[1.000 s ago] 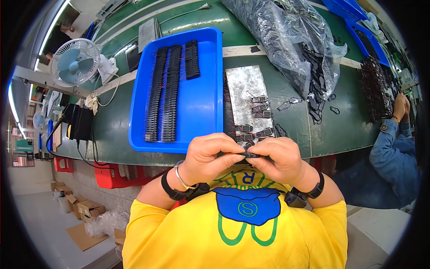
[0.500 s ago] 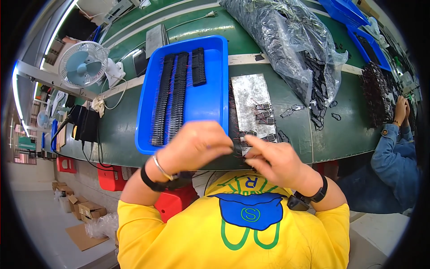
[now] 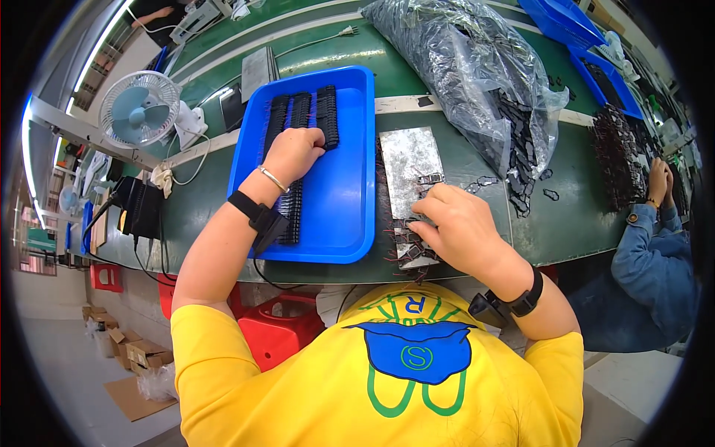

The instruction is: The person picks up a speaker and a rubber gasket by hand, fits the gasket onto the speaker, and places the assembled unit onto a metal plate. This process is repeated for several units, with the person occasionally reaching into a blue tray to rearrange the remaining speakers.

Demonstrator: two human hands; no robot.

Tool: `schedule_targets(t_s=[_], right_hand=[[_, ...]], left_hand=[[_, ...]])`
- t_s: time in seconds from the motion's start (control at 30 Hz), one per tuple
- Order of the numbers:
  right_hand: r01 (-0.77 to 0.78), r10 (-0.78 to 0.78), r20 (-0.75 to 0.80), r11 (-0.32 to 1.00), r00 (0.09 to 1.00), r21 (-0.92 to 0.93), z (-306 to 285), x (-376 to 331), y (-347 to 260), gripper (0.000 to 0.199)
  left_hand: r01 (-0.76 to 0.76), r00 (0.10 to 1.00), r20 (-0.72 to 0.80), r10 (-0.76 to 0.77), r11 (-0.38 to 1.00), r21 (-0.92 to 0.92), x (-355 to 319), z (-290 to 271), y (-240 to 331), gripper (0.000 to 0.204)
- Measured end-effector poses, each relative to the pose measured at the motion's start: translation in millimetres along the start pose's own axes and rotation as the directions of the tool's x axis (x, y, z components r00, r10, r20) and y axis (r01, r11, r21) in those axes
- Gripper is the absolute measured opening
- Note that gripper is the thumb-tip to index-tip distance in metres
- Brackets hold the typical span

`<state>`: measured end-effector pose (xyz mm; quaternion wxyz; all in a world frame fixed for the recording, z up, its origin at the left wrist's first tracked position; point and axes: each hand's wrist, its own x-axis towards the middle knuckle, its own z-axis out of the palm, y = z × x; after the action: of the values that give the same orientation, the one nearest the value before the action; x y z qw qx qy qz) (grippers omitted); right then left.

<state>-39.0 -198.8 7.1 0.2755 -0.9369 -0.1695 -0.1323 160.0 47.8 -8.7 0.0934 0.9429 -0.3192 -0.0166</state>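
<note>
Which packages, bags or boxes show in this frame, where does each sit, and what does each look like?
Clear crinkled plastic bag of small black parts: upper right of the green bench, open end spilling toward the metal plate.
Brown cardboard boxes: floor at lower left, small and stacked.
Flattened brown cardboard sheet: floor, lower left.
No screens or signs are clearly in view.

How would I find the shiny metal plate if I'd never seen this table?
Start at the long green workbench and find the big blue tray. Just to its right lies the metal plate, under the right hand. It is the only flat, silvery grey rectangle there, with small black parts on it.
</note>
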Motion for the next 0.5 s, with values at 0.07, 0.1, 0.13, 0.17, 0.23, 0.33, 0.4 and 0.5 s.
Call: schedule_targets(t_s=[0.07,0.1,0.13,0.17,0.23,0.33,0.4,0.5], right_hand=[[-0.005,0.007,0.036,0.999,0.999,-0.041,0.6,3.6,-2.6,0.018],[-0.019,0.023,0.063,0.998,0.998,-0.059,0.8,5.5,-3.9,0.017],[-0.032,0.039,0.091,0.997,0.995,-0.077,1.2,7.3,-5.3,0.017],[-0.044,0.055,0.119,0.995,0.991,-0.095,1.7,9.0,-6.7,0.016],[-0.033,0.046,0.140,0.995,0.989,-0.096,3.2,10.9,-7.8,0.017],[-0.020,0.037,0.174,0.995,0.984,-0.099,5.1,13.0,-8.0,0.017],[-0.001,0.011,0.155,0.998,0.988,-0.067,5.0,13.7,-9.4,0.017],[0.020,-0.021,0.093,1.000,0.995,0.013,2.3,12.5,-5.1,0.017]], left_hand=[[-0.009,0.999,-0.036,0.009,1.000,0.016,-0.1,3.0,-0.1,0.014],[-0.018,0.997,-0.071,0.020,0.999,0.030,-0.7,4.4,-0.6,0.015],[-0.026,0.994,-0.105,0.031,0.999,0.044,-1.7,5.5,-1.7,0.016],[-0.022,0.994,-0.105,0.027,0.999,0.044,-3.6,5.4,-3.9,0.016],[-0.043,0.985,-0.167,0.053,0.997,0.067,-8.2,1.1,-5.1,0.018],[-0.057,0.985,-0.161,0.056,0.998,-0.005,-20.1,-17.6,12.1,0.020],[-0.050,0.995,-0.091,0.035,0.985,-0.166,-39.9,-39.9,37.5,0.022],[0.065,0.990,0.141,0.010,0.854,-0.516,-73.3,-63.8,77.6,0.024]])
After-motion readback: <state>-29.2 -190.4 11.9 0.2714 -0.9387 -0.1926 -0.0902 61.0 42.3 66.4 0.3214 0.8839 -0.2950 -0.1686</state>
